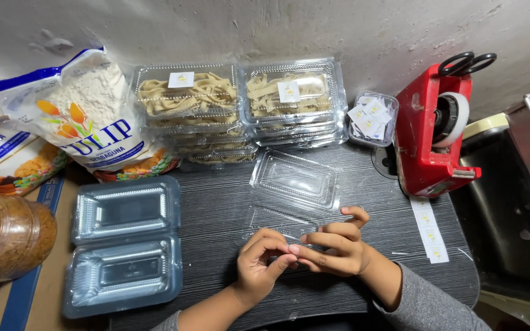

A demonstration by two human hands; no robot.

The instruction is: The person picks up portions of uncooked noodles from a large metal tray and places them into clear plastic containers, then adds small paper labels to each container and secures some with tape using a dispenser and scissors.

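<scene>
Clear plastic: two filled box stacks [240,107], two open empty boxes [124,245].

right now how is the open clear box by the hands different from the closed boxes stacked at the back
The open clamshell box lies flat and empty on the dark table, lid spread; the stacked closed boxes are shut and filled with pale strips of food. The closed ones carry a small sticker on top; the open one shows none. The open one lies singly, just beyond the left hand and right hand. Both are clear plastic of like shape.
</scene>
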